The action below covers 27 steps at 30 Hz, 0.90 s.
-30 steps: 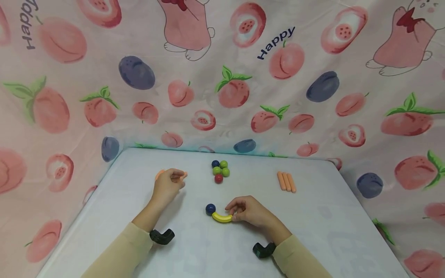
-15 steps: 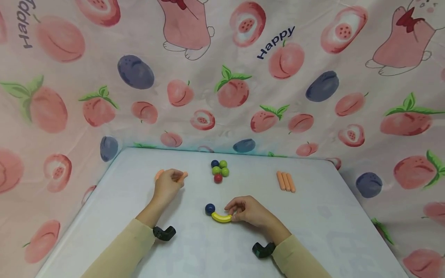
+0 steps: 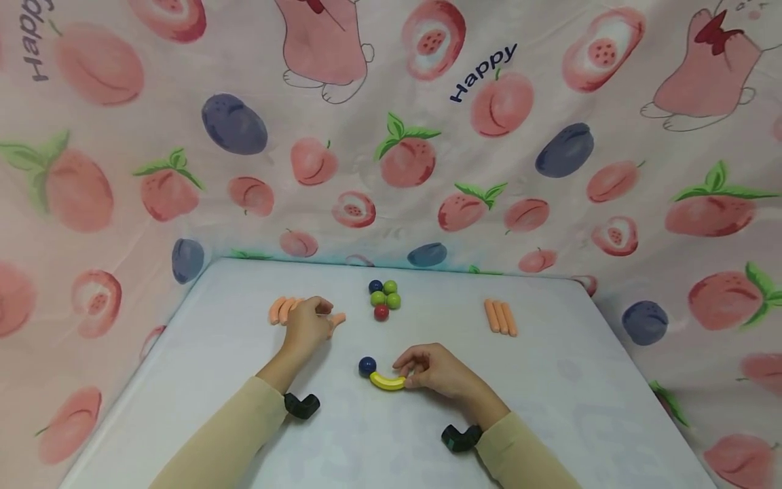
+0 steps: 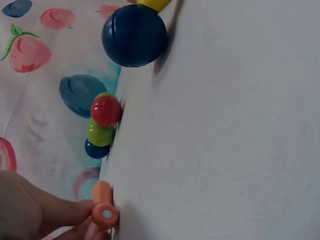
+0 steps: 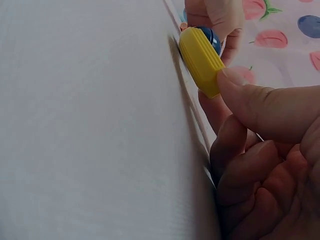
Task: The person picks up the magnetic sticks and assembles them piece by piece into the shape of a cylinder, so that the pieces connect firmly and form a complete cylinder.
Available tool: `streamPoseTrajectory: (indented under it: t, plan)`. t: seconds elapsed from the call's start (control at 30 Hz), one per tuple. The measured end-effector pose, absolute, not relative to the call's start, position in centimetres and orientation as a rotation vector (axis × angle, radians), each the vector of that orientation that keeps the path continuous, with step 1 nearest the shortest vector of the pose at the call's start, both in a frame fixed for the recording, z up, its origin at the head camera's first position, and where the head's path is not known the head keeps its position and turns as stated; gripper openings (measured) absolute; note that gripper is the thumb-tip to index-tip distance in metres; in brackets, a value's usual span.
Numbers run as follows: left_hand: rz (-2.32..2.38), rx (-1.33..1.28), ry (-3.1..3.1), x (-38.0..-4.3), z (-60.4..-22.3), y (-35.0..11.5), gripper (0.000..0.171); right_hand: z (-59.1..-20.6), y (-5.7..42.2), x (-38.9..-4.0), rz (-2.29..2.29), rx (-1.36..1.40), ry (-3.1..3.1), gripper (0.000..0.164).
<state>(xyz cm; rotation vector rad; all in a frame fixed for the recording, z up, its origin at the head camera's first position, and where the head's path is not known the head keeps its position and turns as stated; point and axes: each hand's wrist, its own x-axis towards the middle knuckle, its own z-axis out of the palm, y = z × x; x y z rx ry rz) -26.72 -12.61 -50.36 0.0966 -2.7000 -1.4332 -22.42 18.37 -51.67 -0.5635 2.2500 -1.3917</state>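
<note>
In the head view my left hand [image 3: 308, 326] pinches an orange stick [image 3: 337, 319] between thumb and fingers. A pale round spot shows on the stick's end in the left wrist view. Beside that hand lie several curved orange sticks [image 3: 280, 310], partly hidden by it. My right hand [image 3: 436, 370] holds one end of a yellow curved stick [image 3: 387, 382] between thumb and fingers. The yellow stick's other end touches a dark blue ball [image 3: 367, 367] on the table. Ribs run along the yellow stick [image 5: 201, 57] in the right wrist view.
Toward the back of the white table [image 3: 550, 394] sits a cluster of green balls [image 3: 378, 299], a blue ball [image 3: 375, 286] and a red ball [image 3: 381, 312]. Three straight orange sticks [image 3: 501, 317] lie at the back right. A fruit-printed cloth [image 3: 391, 224] hangs behind.
My left hand has moved right with the orange stick, away from the curved orange sticks, and more of those now show. The right hand keeps its hold on the yellow curved stick.
</note>
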Motion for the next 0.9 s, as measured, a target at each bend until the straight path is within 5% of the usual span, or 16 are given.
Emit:
streamPoseTrajectory:
  t: [0.27,0.9]
  plan:
    - [-1.5,0.026,-2.77,-26.0,-49.7,-12.6,0.048,-51.6,18.3,-22.3,-1.376,-0.534,2.269,0.031]
    - [-1.998,0.185,-2.691,-24.0,-49.7,-9.3,0.039,-51.5,18.1,-22.1,-1.352,-0.572,2.275,0.03]
